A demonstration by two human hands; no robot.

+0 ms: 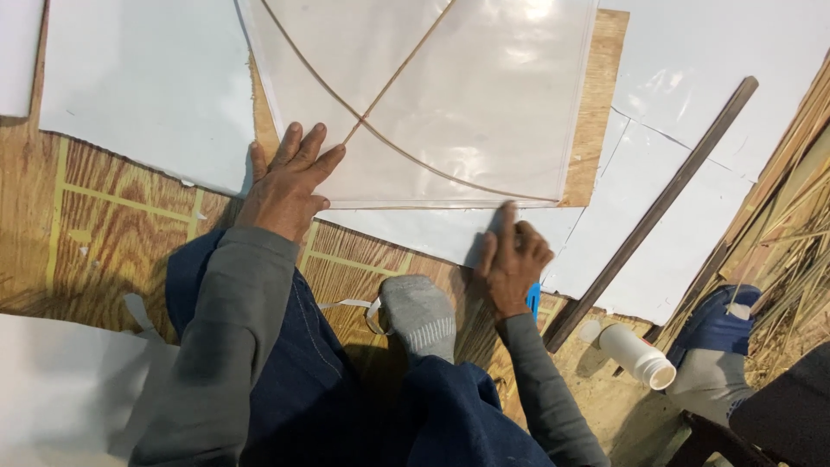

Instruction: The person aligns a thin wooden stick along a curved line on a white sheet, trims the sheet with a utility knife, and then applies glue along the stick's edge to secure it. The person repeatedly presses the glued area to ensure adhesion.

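- Here the left hand (287,184) lies open, fingers spread, flat on a glossy translucent kite sheet (450,95) braced by thin crossed sticks (380,91).
- The right hand (512,259), curled around a blue tool (533,298), presses the sheet's lower edge.
- Nearby lie a wooden board (596,104), dark rod (657,207) and white bottle (635,353).

- Bright, even overhead light is covering the scene; exposure is holding across most of the frame.
- Glare is showing as white patches on the translucent plastic sheet (450,104), strongest near its top right corner.
- The white paper sheets (147,95) are reading close to overexposed.
- Soft, short shadows are falling beneath the left hand (290,186) and the right hand (512,259), toward the viewer.
- The lower frame, around the dark trousers (346,406), is rendering dim.
- Focus is staying sharp centrally; straight edges are bowing slightly toward the borders.
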